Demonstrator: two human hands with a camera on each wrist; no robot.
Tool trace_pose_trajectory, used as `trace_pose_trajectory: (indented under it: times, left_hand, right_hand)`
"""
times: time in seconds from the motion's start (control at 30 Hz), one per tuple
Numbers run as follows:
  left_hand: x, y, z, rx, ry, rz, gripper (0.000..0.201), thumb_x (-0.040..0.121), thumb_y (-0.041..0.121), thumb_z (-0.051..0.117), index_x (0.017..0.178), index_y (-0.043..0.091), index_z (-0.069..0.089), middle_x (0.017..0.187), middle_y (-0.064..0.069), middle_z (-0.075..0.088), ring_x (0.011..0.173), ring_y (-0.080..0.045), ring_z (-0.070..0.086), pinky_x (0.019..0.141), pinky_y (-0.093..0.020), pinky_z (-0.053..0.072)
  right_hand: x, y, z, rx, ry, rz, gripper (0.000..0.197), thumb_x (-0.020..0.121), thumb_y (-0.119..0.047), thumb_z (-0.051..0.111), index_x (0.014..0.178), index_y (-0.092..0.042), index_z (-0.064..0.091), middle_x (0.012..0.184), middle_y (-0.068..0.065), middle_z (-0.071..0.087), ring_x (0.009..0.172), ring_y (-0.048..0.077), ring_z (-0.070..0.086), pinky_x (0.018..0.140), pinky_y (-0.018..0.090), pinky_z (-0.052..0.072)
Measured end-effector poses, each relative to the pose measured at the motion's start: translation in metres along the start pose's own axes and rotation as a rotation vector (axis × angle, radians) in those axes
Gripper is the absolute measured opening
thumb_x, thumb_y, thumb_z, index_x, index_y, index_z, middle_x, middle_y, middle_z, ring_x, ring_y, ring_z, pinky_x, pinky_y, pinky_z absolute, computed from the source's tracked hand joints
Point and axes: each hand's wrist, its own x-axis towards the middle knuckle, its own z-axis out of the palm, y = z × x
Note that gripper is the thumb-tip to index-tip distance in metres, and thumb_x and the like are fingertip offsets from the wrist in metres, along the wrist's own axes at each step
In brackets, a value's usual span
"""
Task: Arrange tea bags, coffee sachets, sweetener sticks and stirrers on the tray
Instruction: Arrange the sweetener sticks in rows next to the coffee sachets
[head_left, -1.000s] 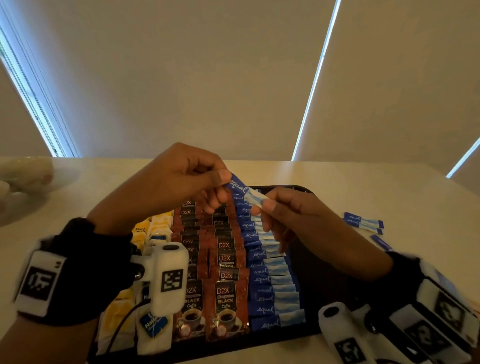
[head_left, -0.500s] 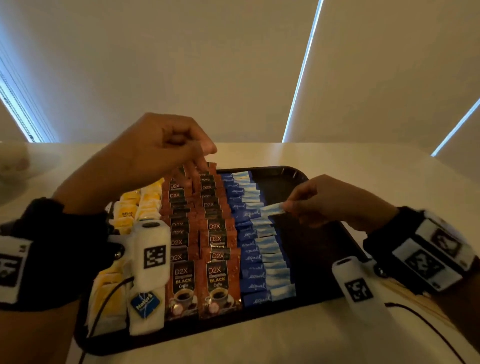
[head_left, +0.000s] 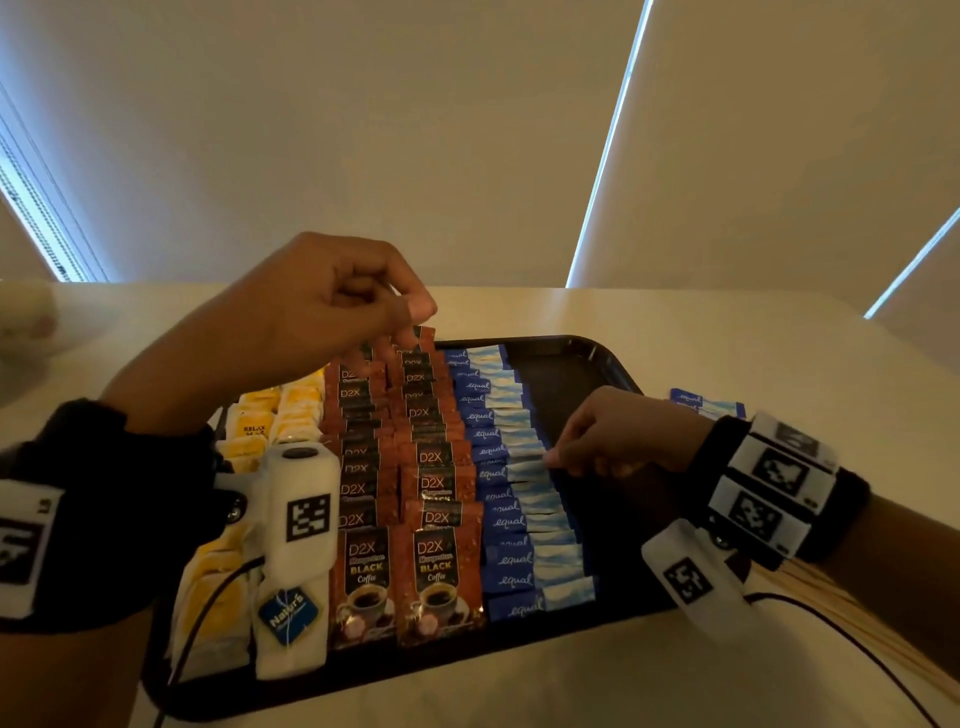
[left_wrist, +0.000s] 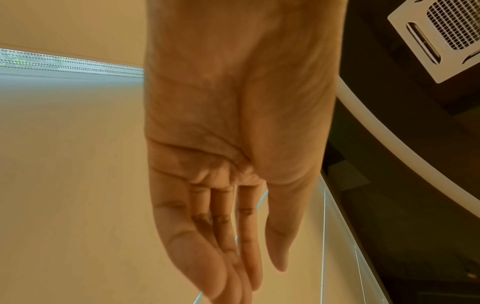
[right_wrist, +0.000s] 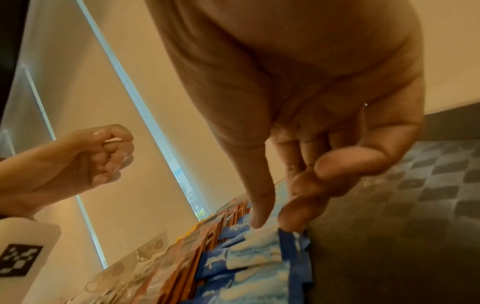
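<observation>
A black tray (head_left: 597, 358) holds yellow tea bags (head_left: 270, 415) at the left, two columns of brown coffee sachets (head_left: 436, 571) and one column of blue sweetener sticks (head_left: 519, 545). My right hand (head_left: 558, 460) is low over the middle of that column and pinches the pale end of a sweetener stick (head_left: 527, 454) that lies on the row. In the right wrist view the right hand (right_wrist: 272, 224) has its fingertips on that stick (right_wrist: 262, 236). My left hand (head_left: 410, 312) hovers above the far coffee sachets, fingers loosely curled, holding nothing.
A few loose sweetener sticks (head_left: 706, 402) lie on the table right of the tray. Wooden stirrers (head_left: 841, 613) lie under my right wrist at the near right. The tray's right strip (head_left: 613, 519) is bare. A pale blurred object (head_left: 26, 317) sits at the far left.
My left hand let go of the sweetener stick and stayed raised. My right hand carried the stick right, then down onto the blue column.
</observation>
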Motion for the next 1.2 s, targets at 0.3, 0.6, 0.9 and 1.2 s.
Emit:
trace_pose_trajectory:
  times: [0.3,0.6,0.9,1.2]
  left_hand:
    - [0.002,-0.009,-0.013,-0.032,0.021,0.04,0.064,0.052,0.085,0.06,0.087,0.033,0.069,0.076,0.001,0.072,0.064,-0.011,0.068,0.048,-0.02,0.053]
    - [0.008,-0.018,-0.015,-0.02,-0.009,0.016,0.059,0.058,0.081,0.062,0.093,0.034,0.07,0.077,0.001,0.072,0.063,-0.015,0.067,0.044,-0.023,0.053]
    - [0.004,-0.015,-0.012,-0.009,-0.053,-0.011,0.061,0.058,0.082,0.058,0.094,0.035,0.069,0.077,0.003,0.072,0.064,-0.012,0.068,0.045,-0.03,0.056]
    - [0.004,-0.01,-0.008,-0.001,-0.045,0.029,0.068,0.054,0.088,0.056,0.094,0.033,0.069,0.077,0.002,0.072,0.065,-0.015,0.068,0.048,-0.023,0.054]
  right_hand:
    - [-0.002,0.059,-0.078,-0.447,0.245,0.124,0.041,0.082,-0.014,0.068,0.12,-0.014,0.055,0.114,0.003,0.056,0.095,0.017,0.054,0.072,0.026,0.046]
    - [0.042,0.128,-0.104,-0.547,0.078,0.333,0.085,0.08,-0.034,0.07,0.147,-0.019,0.02,0.15,0.007,0.03,0.132,0.026,0.037,0.108,0.039,0.034]
    - [0.053,0.12,-0.091,-0.712,0.259,0.18,0.027,0.094,-0.03,0.054,0.082,-0.007,0.045,0.08,0.007,0.048,0.076,0.022,0.046,0.069,0.029,0.034]
    - [0.029,0.122,-0.119,-0.243,0.632,-0.012,0.023,0.101,-0.013,0.032,0.11,0.002,0.047,0.087,0.009,0.051,0.077,0.026,0.048,0.055,0.032,0.032]
